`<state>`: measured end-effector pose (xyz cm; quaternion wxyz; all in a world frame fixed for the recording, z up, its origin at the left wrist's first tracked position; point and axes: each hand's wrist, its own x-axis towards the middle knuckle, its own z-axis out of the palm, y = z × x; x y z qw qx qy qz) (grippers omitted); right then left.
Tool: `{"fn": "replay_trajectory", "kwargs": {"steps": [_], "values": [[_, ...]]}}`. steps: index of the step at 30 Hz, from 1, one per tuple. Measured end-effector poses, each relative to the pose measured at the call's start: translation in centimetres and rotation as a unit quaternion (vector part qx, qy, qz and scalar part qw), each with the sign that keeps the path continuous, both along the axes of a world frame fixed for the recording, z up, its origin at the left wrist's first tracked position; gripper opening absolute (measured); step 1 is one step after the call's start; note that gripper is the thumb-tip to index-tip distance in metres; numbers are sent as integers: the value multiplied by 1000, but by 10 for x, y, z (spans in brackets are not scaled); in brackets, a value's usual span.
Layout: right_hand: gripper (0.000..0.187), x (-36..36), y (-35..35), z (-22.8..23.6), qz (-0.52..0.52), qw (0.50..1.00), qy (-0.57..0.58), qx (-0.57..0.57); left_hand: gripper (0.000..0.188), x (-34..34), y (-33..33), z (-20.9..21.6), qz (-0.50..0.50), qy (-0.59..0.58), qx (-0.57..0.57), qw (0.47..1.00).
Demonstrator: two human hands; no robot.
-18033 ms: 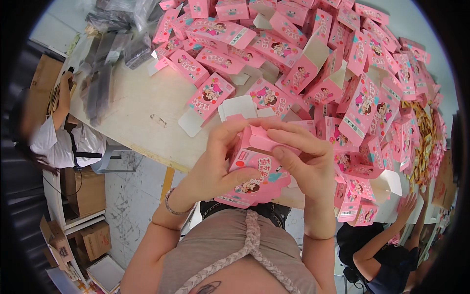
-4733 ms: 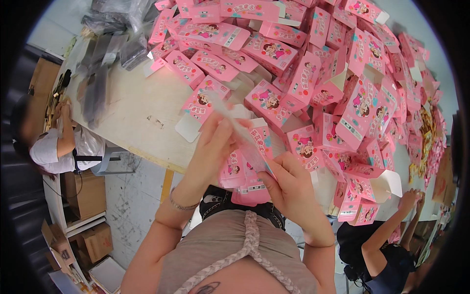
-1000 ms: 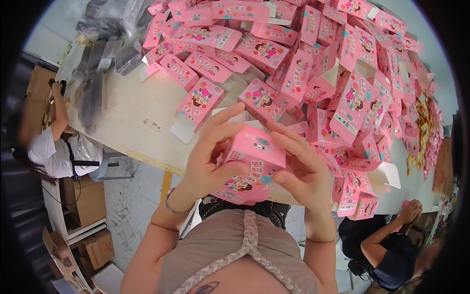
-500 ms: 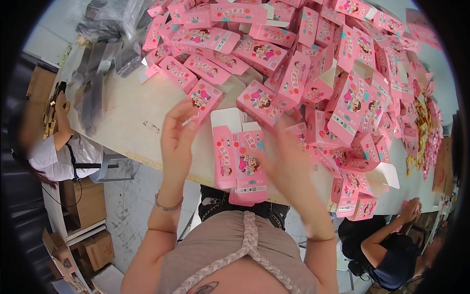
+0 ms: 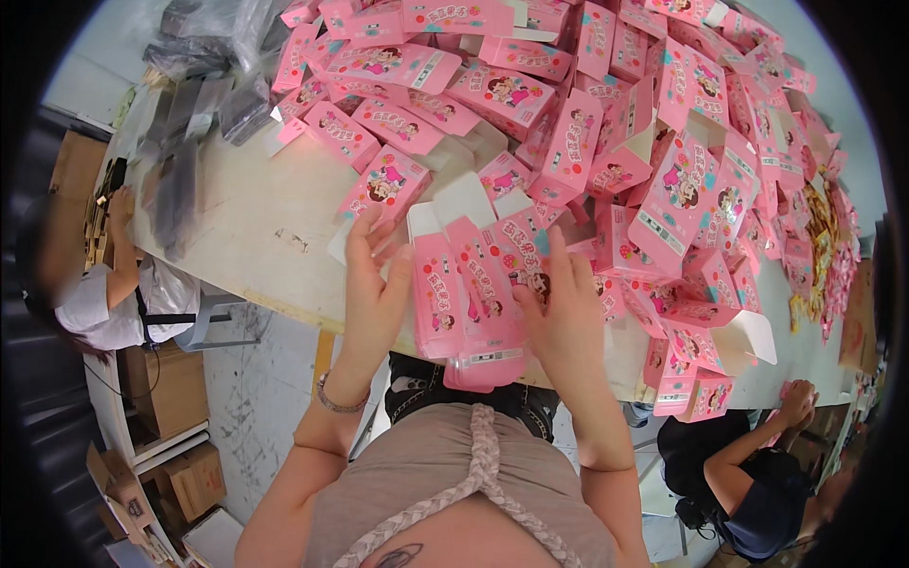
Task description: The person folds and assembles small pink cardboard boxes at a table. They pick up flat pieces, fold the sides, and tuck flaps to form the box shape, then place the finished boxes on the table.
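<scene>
A stack of flattened pink cartons (image 5: pixel 437 317) with white flaps lies at the table's near edge, in front of my body. My right hand (image 5: pixel 568 317) is closed on the right side of a flat pink carton (image 5: pixel 508 248), its thumb on the printed face. That carton lies slanted over the stack, its top flaps pointing away from me. My left hand (image 5: pixel 377 293) is open beside the stack's left edge, fingers apart and nothing in them. Just beyond its fingertips stands a formed pink box (image 5: pixel 386 182).
A large heap of formed pink boxes (image 5: pixel 573 142) covers the far and right side of the table (image 5: pixel 251 218). Clear plastic bags and dark wrapped packs (image 5: pixel 180 123) lie at the far left. Gold and pink sachets (image 5: pixel 814 256) sit far right. Two people work nearby, left and right.
My right hand has closed on a flat carton and tilted it over the stack. My left hand has come down and right, nearer the stack, away from the formed box.
</scene>
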<state>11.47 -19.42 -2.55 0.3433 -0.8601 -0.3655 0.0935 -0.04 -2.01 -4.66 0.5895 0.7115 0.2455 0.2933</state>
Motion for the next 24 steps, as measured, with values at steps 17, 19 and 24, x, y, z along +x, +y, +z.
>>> {"fn": "replay_trajectory", "kwargs": {"steps": [17, 19, 24], "values": [[99, 11, 11, 17, 13, 920, 134, 367, 80, 39, -40, 61, -223, -101, -33, 969], [78, 13, 10, 8, 49, 920, 114, 373, 83, 33, -48, 48, -188, -97, 87, 974], [39, 16, 7, -1, 67, 934, 67, 345, 56, 25, -33, 51, -244, 26, 52, 968]]}}
